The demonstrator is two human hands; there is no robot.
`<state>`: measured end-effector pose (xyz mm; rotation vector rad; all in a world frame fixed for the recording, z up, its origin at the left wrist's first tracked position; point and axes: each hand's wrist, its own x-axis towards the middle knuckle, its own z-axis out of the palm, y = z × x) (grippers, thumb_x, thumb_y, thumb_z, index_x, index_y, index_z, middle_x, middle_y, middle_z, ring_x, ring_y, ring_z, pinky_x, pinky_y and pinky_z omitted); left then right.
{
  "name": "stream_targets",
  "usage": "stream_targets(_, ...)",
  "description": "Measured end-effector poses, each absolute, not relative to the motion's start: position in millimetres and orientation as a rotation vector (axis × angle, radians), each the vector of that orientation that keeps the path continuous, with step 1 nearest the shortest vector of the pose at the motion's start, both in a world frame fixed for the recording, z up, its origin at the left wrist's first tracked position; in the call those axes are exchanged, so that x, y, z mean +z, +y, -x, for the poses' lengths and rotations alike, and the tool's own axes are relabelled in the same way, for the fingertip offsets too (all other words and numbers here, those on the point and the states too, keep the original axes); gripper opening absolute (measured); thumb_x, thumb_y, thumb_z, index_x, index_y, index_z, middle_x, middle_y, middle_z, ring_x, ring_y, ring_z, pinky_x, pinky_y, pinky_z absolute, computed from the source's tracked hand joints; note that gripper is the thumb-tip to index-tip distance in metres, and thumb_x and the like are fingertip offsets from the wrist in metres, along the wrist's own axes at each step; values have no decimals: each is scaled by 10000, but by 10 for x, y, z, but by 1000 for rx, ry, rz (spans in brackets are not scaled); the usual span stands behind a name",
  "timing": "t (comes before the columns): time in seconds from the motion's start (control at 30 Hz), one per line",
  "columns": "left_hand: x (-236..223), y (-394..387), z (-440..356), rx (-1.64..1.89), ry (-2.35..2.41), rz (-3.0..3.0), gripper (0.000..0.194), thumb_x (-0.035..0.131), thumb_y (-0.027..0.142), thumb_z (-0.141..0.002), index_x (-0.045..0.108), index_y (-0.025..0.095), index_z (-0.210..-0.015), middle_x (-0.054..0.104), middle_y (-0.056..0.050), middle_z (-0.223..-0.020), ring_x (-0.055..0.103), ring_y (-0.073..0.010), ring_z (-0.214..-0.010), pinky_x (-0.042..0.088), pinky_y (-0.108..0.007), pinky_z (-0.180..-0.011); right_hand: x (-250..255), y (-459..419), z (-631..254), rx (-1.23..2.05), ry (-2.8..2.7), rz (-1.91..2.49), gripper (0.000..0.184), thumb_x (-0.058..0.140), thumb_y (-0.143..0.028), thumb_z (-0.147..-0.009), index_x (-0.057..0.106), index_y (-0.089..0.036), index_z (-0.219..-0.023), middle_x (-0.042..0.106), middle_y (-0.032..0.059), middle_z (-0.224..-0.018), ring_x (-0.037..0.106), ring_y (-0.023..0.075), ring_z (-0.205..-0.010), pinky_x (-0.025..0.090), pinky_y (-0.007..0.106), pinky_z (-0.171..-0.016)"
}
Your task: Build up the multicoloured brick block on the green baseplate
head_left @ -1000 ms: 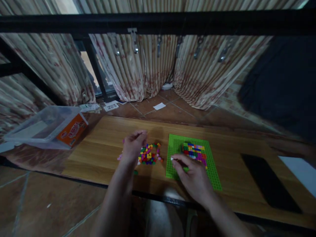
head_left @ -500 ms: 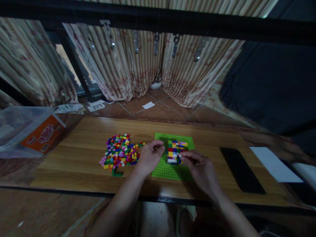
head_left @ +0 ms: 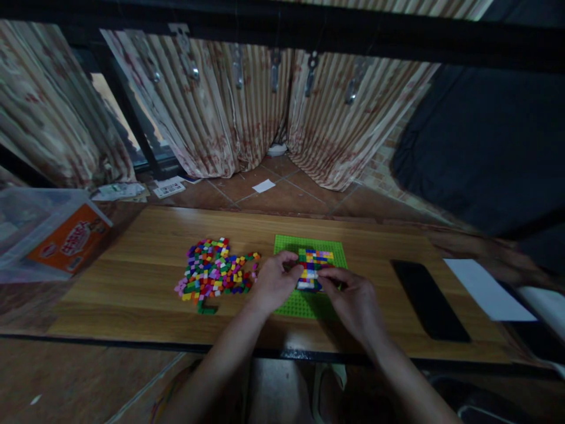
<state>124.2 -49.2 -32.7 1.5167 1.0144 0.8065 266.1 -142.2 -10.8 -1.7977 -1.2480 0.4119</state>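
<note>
A block of colourful toy bricks [head_left: 315, 255] is built up on a green studded baseplate [head_left: 304, 306]. My left hand [head_left: 276, 281] is at the block's left edge, with thumb and forefinger curled against it. From the right, my right hand [head_left: 353, 297] reaches over the block, finger and thumb pinched together at its front part. A small whitish brick appears to be at the right fingertips, but it is partly hidden. Left of the baseplate lies a pile of loose toy bricks [head_left: 212, 268] in many colours.
The wooden table [head_left: 145, 259] carries a black flat slab [head_left: 430, 300] and a white sheet [head_left: 488, 288] on the right. A clear plastic bin [head_left: 26, 235] with an orange label is beyond the table's left end. Striped curtains [head_left: 260, 112] hang behind.
My left hand has moved right, from beside the block to its left edge. My right hand has shifted slightly left over the block. The view has tilted a little.
</note>
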Motion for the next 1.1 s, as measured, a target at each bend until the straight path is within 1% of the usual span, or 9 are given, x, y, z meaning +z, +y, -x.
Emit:
stream_targets(0.2, -285, -560, -1322, 785, 1093, -1512, 341, 667, 288, -744, 654, 160, -1060, 711, -86, -925, 655, -194, -769, 502, -300, -683, -104, -1431, -2640, 365, -1262, 1819, 164, 594, -315, -804, 740, -240, -793, 753, 28, -819, 683, 200, -714, 519, 335, -711)
stream_targets(0.3, -193, -599, -1371, 761, 1167, -1526, 437, 698, 282, -706, 628, 138, -1112, 692, -121, -1020, 657, -225, -836, 502, -336, -738, -106, -1428, -2633, 339, -1288, 1809, 180, 572, -315, -805, 732, -234, -784, 752, 35, -816, 688, 208, -725, 519, 332, -706)
stream_targets(0.4, -141, -619, -1405, 766, 1198, -1525, 526, 742, 286, -653, 615, 134, -1140, 675, -139, -1083, 640, -267, -959, 485, -370, -832, -114, -1419, -2632, 341, -1292, 1807, 180, 562, -312, -802, 719, -227, -787, 752, 37, -809, 696, 211, -728, 517, 322, -686)
stream_targets(0.5, -134, -621, -1422, 779, 1214, -1522, 587, 766, 287, -613, 606, 145, -1159, 658, -140, -1136, 615, -280, -1039, 462, -379, -897, -112, -1413, -2632, 351, -1238, 1819, 163, 575, -307, -783, 698, -211, -831, 752, 45, -795, 705, 215, -713, 521, 316, -657)
stream_targets(0.63, -133, -619, -1438, 717, 1253, -1536, 611, 738, 296, -635, 582, 134, -1203, 649, -151, -1151, 612, -287, -1044, 461, -389, -902, -89, -1412, -2629, 384, -1210, 1847, 169, 581, -277, -765, 667, -204, -891, 749, 36, -772, 708, 214, -696, 520, 315, -652)
stream_targets(0.73, -136, -619, -1461, 708, 1273, -1566, 612, 715, 270, -644, 572, 118, -1219, 633, -166, -1181, 598, -295, -1069, 453, -397, -921, -85, -1414, -2631, 394, -1218, 1845, 172, 567, -274, -775, 661, -206, -902, 750, 38, -789, 713, 217, -724, 520, 318, -666)
stream_targets(0.93, -112, -643, -1510, 752, 1301, -1540, 562, 712, 203, -624, 597, 146, -1171, 635, -146, -1184, 572, -291, -1123, 432, -387, -966, -113, -1413, -2641, 410, -1216, 1828, 182, 570, -299, -778, 666, -204, -900, 749, 51, -799, 710, 222, -721, 525, 333, -673)
stream_targets(1.1, -50, -680, -1514, 736, 1349, -1557, 531, 690, 194, -643, 602, 154, -1166, 626, -150, -1204, 581, -290, -1115, 434, -384, -973, -111, -1411, -2654, 449, -1200, 1824, 192, 587, -311, -770, 674, -206, -906, 752, 53, -819, 713, 226, -748, 532, 342, -699)
